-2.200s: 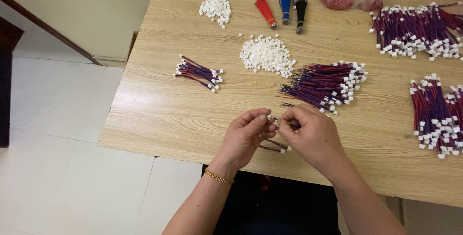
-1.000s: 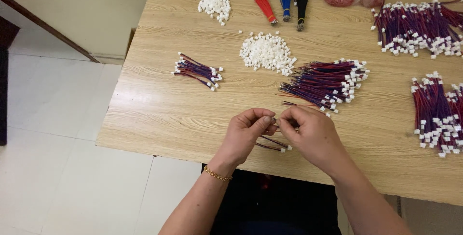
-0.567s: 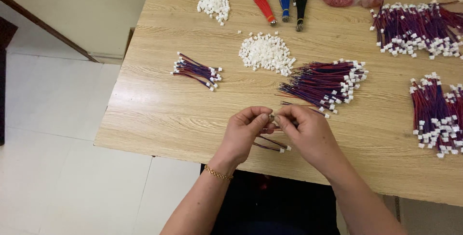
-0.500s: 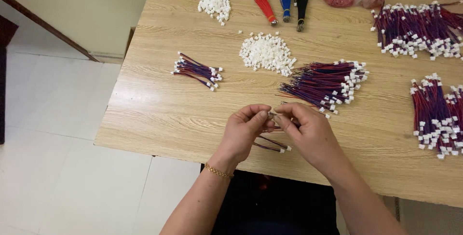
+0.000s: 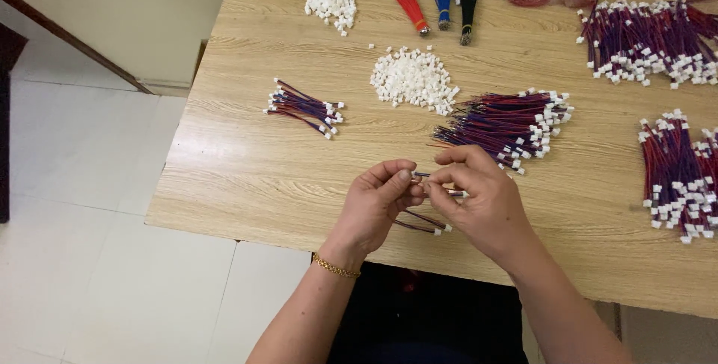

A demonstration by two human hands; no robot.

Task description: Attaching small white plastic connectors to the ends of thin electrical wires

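**Both hands pinch one wire over the near table edge**

While both hands meet above the near edge of the table [image 5: 247, 184], a thin wire [image 5: 420, 176] is caught between their fingertips, its small white plug [image 5: 458, 193] showing at the right hand. The left hand [image 5: 378, 203] is curled, thumb and forefinger pressed together on the wire's left end, palm turned inward, a gold bracelet [image 5: 335, 267] at the wrist. The right hand [image 5: 479, 196] is likewise nearly closed, its fingertips pinching the wire just beside the left hand's, so that the two hands touch or almost touch. Both forearms rise from the lower edge of the view and angle toward each other.

Just below the hands lies a short plugged wire pair [image 5: 426, 222] on the wood. Beyond the right hand sits a loose bundle [image 5: 508, 121] of red and blue wires with white plugs; farther back is a heap of white plugs [image 5: 411, 80]. A smaller bundle [image 5: 303, 106] lies to the left, well apart. More bundles [image 5: 677, 173] lie at the right edge.
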